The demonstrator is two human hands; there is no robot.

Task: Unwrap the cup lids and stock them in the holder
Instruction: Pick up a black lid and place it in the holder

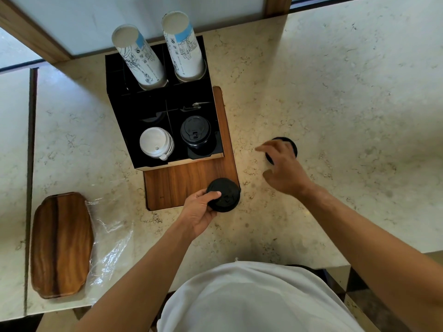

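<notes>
Black plastic cup lids are being gripped as a short stack in the left hand, thumb on top and fingers underneath, above the front right corner of the wooden base board. The right hand is hovering with fingers spread and loosely curled over a second black lid stack that is lying on the marble counter, right of the board; contact with this stack is not discernible. The black holder is standing on the board. Its front right compartment is carrying a stack of black lids, and its front left compartment is carrying white lids. Two sleeves of paper cups are leaning out of the rear compartments. Clear plastic wrap is lying on the counter to the left, beside a wooden tray.
</notes>
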